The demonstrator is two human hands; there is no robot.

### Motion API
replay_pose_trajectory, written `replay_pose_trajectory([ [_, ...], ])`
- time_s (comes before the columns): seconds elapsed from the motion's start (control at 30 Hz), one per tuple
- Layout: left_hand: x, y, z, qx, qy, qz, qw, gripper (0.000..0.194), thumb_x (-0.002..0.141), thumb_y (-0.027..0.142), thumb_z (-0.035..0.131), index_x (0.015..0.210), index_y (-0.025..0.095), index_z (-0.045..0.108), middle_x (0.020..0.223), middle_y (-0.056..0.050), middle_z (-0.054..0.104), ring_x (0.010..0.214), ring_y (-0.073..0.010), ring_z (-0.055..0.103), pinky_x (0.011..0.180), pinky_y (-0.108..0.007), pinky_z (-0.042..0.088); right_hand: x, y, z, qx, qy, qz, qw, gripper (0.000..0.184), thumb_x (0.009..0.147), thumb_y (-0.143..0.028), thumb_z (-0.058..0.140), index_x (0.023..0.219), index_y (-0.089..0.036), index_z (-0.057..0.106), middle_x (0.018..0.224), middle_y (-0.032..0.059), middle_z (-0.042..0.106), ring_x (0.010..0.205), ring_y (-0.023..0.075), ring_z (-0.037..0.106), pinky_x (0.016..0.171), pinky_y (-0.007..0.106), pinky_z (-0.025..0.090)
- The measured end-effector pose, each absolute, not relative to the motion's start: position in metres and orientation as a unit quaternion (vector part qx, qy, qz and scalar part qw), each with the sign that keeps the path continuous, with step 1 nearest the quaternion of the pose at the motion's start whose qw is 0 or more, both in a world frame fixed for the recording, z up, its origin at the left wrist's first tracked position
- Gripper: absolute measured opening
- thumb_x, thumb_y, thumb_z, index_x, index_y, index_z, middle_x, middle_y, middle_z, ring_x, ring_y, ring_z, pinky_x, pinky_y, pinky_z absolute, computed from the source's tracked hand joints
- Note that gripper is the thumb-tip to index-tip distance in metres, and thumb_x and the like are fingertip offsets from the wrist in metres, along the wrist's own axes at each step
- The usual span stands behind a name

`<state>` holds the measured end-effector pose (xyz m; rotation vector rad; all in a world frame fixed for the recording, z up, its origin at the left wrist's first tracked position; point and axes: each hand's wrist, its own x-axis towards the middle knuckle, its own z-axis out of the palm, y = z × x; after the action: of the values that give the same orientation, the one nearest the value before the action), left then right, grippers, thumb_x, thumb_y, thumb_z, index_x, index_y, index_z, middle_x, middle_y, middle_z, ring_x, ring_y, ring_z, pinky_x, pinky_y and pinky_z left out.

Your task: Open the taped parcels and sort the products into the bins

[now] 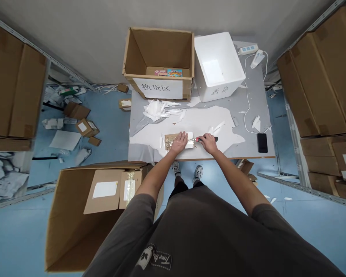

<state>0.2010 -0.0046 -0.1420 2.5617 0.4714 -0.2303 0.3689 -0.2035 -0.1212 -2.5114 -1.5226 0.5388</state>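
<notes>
Here in the storeroom aisle, a grey counter stands between stacked cartons, white scraps across it. Near the front edge, the left hand presses open-palmed on a cardboard piece; the right hand grips a red-handled knife.

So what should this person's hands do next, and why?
Probably the right hand should draw the knife slowly along the packet, since the tip is right at its edge. The left hand, lying flat on top, should hold the packet steady against the table so it cannot slide.
</notes>
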Motion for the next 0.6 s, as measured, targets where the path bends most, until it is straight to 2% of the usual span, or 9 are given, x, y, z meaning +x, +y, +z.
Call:
replay_pose_trajectory([
  [0.17,0.199,-0.004,-0.151,0.947,0.17,-0.063,0.266,0.063,0.104,0.028,0.056,0.164,0.016,0.045,0.173,-0.022,0.04,0.166,-0.0365,0.028,0.132,-0.064,0.031,0.371,-0.2,-0.124,-0.838,-0.511,0.173,0.083,0.047,0.113,-0.043,0.04,0.145,-0.023,0.069,0.125,0.0172,0.058,0.116,0.035,0.045,0.099,0.044,0.034],
  [0.4,0.198,-0.004,-0.165,0.959,0.159,-0.002,0.236,0.052,0.112,0.031,0.038,0.156,0.01,0.055,0.166,-0.024,0.049,0.161,-0.0358,0.039,0.128,-0.062,0.039,0.378,-0.203,-0.139,-0.839,-0.513,0.122,0.133,0.043,0.113,-0.046,0.043,0.137,-0.024,0.072,0.118,0.0154,0.061,0.11,0.0334,0.048,0.094,0.043,0.037],
  [0.6,0.197,-0.004,-0.155,0.955,0.167,-0.002,0.246,0.052,0.113,0.035,0.037,0.154,0.012,0.058,0.165,-0.021,0.052,0.16,-0.0364,0.042,0.126,-0.062,0.041,0.378,-0.212,-0.135,-0.843,-0.496,0.143,0.149,0.044,0.113,-0.047,0.045,0.136,-0.023,0.074,0.117,0.0162,0.066,0.111,0.0336,0.054,0.096,0.044,0.041],
])
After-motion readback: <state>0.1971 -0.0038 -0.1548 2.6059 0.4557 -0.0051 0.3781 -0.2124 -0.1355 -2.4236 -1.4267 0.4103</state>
